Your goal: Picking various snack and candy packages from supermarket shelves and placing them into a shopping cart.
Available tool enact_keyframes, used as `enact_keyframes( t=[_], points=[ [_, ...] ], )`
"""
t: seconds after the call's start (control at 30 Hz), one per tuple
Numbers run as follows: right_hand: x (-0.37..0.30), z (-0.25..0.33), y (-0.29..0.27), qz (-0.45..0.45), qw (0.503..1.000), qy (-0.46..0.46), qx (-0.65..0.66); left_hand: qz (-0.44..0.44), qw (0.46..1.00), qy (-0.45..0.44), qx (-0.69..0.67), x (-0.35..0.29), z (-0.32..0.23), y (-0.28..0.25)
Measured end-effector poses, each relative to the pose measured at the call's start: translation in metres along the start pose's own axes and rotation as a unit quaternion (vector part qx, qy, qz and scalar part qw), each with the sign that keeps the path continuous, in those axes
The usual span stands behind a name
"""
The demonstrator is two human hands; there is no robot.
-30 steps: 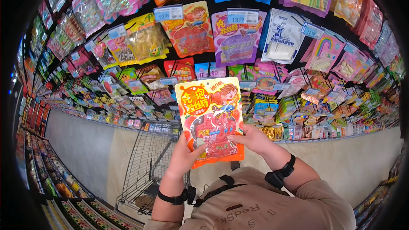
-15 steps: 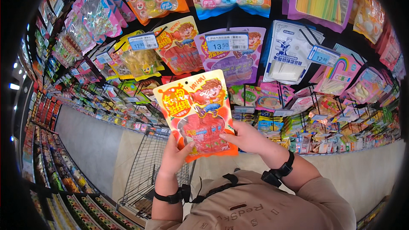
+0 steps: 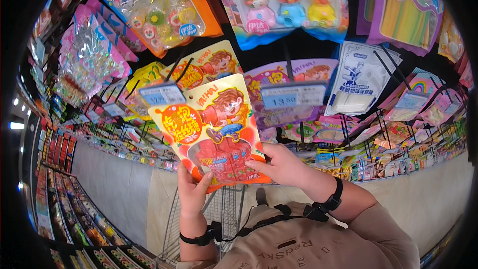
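Note:
Between my two hands I hold up a candy bag [image 3: 219, 129], cream and red-orange, with a cartoon figure and a clear window showing red packets inside. My left hand [image 3: 193, 192] grips its lower left corner, the thumb in front and the other fingers mostly behind. My right hand [image 3: 276, 164] pinches the lower right edge, thumb on the front. Just behind its top hangs a matching candy bag [image 3: 209, 65] on a hook. A purple candy bag [image 3: 313, 72] hangs to the right, partly covered by a price tag [image 3: 294, 95].
A wire shopping cart [image 3: 224, 206] stands low in front of me, partly behind my left arm. Hooks with hanging bags fill the rack ahead, among them a white bag [image 3: 361, 79] and a tray pack of animal figures [image 3: 289, 7]. Shelves of packets [image 3: 69, 204] line the left.
The candy bag has shifted left and slightly down in view, still in both hands. The rack appears nearer and larger, and the cart is now more hidden by my left arm and the bag.

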State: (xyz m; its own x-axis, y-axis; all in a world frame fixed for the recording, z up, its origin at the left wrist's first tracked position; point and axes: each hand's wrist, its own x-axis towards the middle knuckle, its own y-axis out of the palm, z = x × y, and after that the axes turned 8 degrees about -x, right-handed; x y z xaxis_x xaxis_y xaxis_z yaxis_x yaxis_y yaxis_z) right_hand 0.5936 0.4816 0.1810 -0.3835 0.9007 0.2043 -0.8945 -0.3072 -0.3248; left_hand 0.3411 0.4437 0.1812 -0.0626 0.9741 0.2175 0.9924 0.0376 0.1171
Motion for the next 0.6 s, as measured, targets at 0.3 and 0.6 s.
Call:
enact_keyframes(
  t=[0.3,0.6],
  points=[
    [0.052,-0.019,0.008,-0.003,0.999,-0.024,-0.040,0.039,0.999,0.003,0.004,0.063,0.016,-0.046],
    [0.078,-0.026,0.004,0.003,0.997,-0.046,-0.062,0.127,0.992,-0.021,-0.012,0.103,0.037,-0.089]
  ],
)
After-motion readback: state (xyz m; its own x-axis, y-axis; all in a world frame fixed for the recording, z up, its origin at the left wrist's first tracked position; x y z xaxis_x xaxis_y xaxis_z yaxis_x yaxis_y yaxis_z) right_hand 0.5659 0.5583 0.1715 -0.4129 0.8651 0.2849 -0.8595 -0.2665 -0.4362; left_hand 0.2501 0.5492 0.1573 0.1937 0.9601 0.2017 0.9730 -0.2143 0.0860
